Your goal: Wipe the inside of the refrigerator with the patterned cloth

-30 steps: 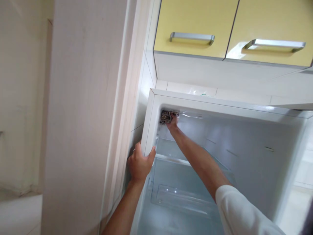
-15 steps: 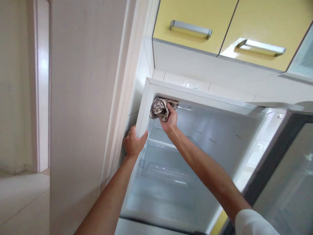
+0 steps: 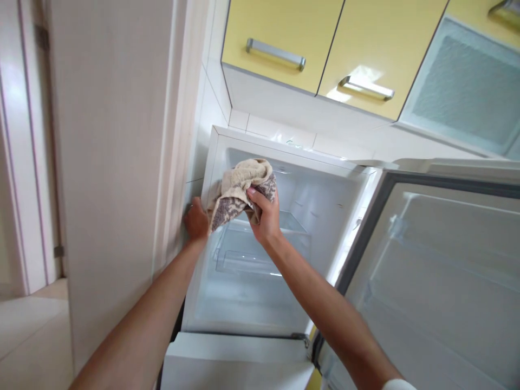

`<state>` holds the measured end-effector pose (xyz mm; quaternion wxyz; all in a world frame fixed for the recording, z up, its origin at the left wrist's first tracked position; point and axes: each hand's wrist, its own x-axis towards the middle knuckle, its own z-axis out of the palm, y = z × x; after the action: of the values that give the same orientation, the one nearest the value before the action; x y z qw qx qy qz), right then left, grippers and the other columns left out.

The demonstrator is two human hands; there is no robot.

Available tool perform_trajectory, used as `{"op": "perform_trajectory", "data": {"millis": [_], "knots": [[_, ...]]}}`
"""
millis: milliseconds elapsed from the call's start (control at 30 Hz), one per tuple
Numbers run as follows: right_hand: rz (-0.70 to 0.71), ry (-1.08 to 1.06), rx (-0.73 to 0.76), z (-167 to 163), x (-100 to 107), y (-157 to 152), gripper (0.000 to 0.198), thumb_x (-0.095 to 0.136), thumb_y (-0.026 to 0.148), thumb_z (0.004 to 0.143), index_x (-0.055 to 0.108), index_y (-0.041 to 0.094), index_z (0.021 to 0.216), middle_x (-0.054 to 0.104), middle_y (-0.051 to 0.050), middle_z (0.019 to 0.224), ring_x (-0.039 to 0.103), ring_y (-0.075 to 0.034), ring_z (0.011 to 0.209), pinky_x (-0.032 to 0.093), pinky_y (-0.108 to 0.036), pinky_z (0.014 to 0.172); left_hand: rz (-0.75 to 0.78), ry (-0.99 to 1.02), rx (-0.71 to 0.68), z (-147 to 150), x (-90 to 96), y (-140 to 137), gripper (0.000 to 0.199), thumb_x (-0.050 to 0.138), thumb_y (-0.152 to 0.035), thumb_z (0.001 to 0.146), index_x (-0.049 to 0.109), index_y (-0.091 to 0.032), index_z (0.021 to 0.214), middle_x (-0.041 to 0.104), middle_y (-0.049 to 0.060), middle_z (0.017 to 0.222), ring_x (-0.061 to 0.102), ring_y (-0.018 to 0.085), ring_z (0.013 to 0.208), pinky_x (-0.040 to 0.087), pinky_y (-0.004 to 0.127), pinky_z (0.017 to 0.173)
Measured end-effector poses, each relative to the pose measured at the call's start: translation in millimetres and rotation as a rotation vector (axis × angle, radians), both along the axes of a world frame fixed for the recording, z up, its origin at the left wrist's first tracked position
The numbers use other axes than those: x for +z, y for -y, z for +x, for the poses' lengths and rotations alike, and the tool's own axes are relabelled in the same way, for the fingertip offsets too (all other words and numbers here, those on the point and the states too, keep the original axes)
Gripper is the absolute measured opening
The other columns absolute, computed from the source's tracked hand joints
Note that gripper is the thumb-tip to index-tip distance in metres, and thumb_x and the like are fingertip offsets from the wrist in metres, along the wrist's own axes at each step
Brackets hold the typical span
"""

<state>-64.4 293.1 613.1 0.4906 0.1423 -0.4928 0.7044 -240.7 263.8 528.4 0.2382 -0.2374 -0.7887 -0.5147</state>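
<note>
My right hand (image 3: 266, 214) is closed around a bunched cleaning cloth (image 3: 246, 176), beige on one side and brown-patterned on the other. The cloth is in front of the upper left corner of an open refrigerator (image 3: 260, 322), and one corner of it hangs down to the left. At the refrigerator's left front edge, my left hand (image 3: 196, 219) grips the frame; the cloth partly covers its thumb side. Behind my right hand, inside the compartment, are a clear shelf (image 3: 294, 222) and a clear drawer (image 3: 244, 262).
The refrigerator door (image 3: 442, 271) stands wide open on the right, with a dark gasket. A pale wooden door (image 3: 114, 135) is close on the left. Yellow cabinets (image 3: 280, 27) with metal handles hang above. A lower white door (image 3: 239, 360) is beneath the compartment.
My right hand has drawn the cloth out from the upper left inner corner towards me, and the cloth has loosened. My left hand stays on the frame. The view has shifted right.
</note>
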Motion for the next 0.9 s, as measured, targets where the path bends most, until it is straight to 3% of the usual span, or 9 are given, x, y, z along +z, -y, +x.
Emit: {"op": "perform_trajectory", "data": {"millis": [267, 467, 567, 667, 767, 833, 900], "knots": [[0.012, 0.176, -0.123, 76.9, -52.8, 2.8, 0.059, 0.086, 0.025, 0.057, 0.065, 0.025, 0.112, 0.072, 0.005, 0.089, 0.066, -0.015, 0.078, 0.057, -0.028, 0.077, -0.051, 0.045, 0.089, 15.2, 12.5, 10.6, 0.065, 0.069, -0.058, 0.084, 0.058, -0.014, 0.131, 0.073, 0.021, 0.117, 0.069, 0.042, 0.114, 0.050, 0.043, 0.092], [-0.138, 0.293, -0.188, 118.8, -95.9, -7.5, 0.063, 0.089, 0.026, 0.054, 0.067, 0.025, 0.112, 0.074, 0.003, 0.090, 0.067, -0.018, 0.078, 0.058, -0.031, 0.075, -0.117, 0.003, -0.131, 16.2, 4.1, 33.7, 0.060, 0.066, -0.041, 0.085, 0.056, -0.016, 0.138, 0.073, 0.017, 0.124, 0.070, 0.035, 0.115, 0.054, 0.043, 0.096], [-0.217, 0.344, -0.196, 133.3, -112.9, -9.1, 0.064, 0.089, 0.025, 0.051, 0.068, 0.025, 0.112, 0.074, 0.003, 0.087, 0.067, -0.017, 0.076, 0.057, -0.029, 0.072, -0.114, 0.049, -0.176, 26.4, -4.3, 43.6, 0.067, 0.066, -0.034, 0.085, 0.051, -0.015, 0.147, 0.070, 0.019, 0.134, 0.068, 0.037, 0.122, 0.052, 0.050, 0.105], [-0.269, 0.372, -0.219, 143.7, -126.0, -9.3, 0.066, 0.090, 0.025, 0.050, 0.068, 0.027, 0.113, 0.074, 0.004, 0.088, 0.068, -0.017, 0.076, 0.057, -0.028, 0.069, -0.046, 0.123, -0.186, 47.7, -18.3, 53.0, 0.068, 0.065, -0.031, 0.085, 0.051, -0.011, 0.149, 0.064, 0.023, 0.145, 0.062, 0.038, 0.134, 0.046, 0.055, 0.115], [-0.298, 0.367, -0.248, 152.4, -136.2, -9.0, 0.066, 0.091, 0.025, 0.050, 0.069, 0.028, 0.112, 0.074, 0.004, 0.088, 0.069, -0.017, 0.077, 0.057, -0.027, 0.068, 0.180, 0.210, -0.314, 79.8, -42.7, 67.2, 0.059, 0.060, -0.029, 0.084, 0.060, -0.009, 0.139, 0.070, 0.021, 0.137, 0.068, 0.032, 0.126, 0.049, 0.048, 0.113], [-0.317, 0.360, -0.270, 158.2, -143.1, -8.2, 0.066, 0.092, 0.025, 0.050, 0.069, 0.028, 0.112, 0.075, 0.004, 0.089, 0.069, -0.017, 0.078, 0.058, -0.026, 0.068, 0.327, 0.296, -0.457, 106.9, -64.4, 79.6, 0.041, 0.060, -0.036, 0.081, 0.074, -0.012, 0.112, 0.080, 0.016, 0.114, 0.075, 0.030, 0.111, 0.055, 0.045, 0.105], [-0.339, 0.362, -0.286, 164.2, -151.8, -6.8, 0.065, 0.093, 0.026, 0.049, 0.070, 0.028, 0.110, 0.076, 0.003, 0.090, 0.069, -0.017, 0.078, 0.058, -0.027, 0.068, 0.392, 0.414, -0.620, 137.3, -88.4, 92.4, 0.032, 0.062, -0.042, 0.078, 0.078, -0.015, 0.087, 0.082, 0.013, 0.094, 0.078, 0.029, 0.097, 0.058, 0.044, 0.099]]}}
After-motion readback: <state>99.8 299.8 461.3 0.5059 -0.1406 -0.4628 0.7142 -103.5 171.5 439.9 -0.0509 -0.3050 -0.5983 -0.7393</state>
